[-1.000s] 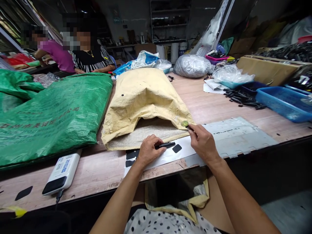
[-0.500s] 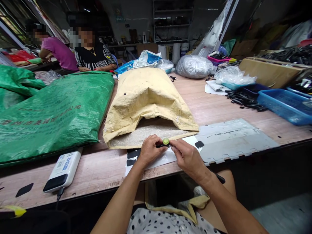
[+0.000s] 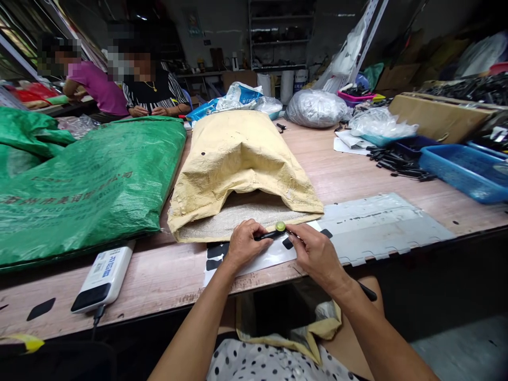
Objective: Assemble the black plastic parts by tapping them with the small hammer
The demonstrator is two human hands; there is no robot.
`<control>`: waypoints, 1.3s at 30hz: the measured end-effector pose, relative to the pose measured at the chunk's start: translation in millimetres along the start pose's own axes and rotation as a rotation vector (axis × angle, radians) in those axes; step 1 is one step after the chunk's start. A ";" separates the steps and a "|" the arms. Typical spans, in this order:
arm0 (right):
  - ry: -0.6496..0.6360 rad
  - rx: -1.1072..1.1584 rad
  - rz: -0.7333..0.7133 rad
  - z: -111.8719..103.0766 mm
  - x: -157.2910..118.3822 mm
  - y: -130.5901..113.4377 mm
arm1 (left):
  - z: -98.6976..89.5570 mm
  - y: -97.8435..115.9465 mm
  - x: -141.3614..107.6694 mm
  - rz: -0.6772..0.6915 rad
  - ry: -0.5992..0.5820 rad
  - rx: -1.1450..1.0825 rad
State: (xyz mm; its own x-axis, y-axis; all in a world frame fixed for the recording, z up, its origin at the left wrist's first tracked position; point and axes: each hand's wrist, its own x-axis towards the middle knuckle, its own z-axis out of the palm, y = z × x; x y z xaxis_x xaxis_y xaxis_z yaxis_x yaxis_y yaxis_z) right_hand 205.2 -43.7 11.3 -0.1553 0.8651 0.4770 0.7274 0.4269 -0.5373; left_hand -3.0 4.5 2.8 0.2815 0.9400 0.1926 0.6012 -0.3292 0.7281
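Observation:
My left hand [image 3: 246, 244], fingers pinched, holds a slim black piece [image 3: 270, 235] above a white sheet [image 3: 260, 263]. A small round yellow-green part [image 3: 280, 226] shows at the black piece's right end; whether it is fixed there I cannot tell. Close by on the right, my right hand [image 3: 319, 254] is closed on a thin tool, its tip near the round part. A dark handle end [image 3: 368, 291] sticks out beyond that wrist. Black patches [image 3: 214, 264] lie on the sheet's left side, and another black patch [image 3: 289, 242] shows between the hands.
A yellow woven sack [image 3: 242, 153] lies mouth-forward just beyond my hands. Green sack [image 3: 87, 180] and white power bank [image 3: 103, 275] are on the left. A grey plastic sheet [image 3: 384, 225], black parts [image 3: 400, 163] and a blue basket [image 3: 464, 172] lie right. Two people sit behind.
The round yellow-green part has shifted slightly right and up, showing more of the black piece. My right hand has moved right; my left hand has stayed almost still.

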 end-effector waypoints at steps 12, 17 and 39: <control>0.116 -0.427 0.137 -9.7 26.9 71.6 | -0.1 0.5 0.5 0.002 -0.013 0.033; 0.149 -0.474 0.099 -3.1 23.3 80.6 | -0.7 -1.6 0.3 0.010 -0.036 0.045; 0.137 -0.490 0.131 -2.7 22.5 80.4 | 22.4 29.3 -105.4 -0.391 -0.875 -0.569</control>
State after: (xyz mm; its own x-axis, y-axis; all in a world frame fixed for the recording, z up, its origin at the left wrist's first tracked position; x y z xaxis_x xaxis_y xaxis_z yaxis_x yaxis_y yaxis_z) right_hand 262.0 9.3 -19.4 0.0233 0.8466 0.5316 0.9674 0.1152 -0.2257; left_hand 1.7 -106.2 -10.8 0.7126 0.5096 -0.4822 0.3960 0.2752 0.8760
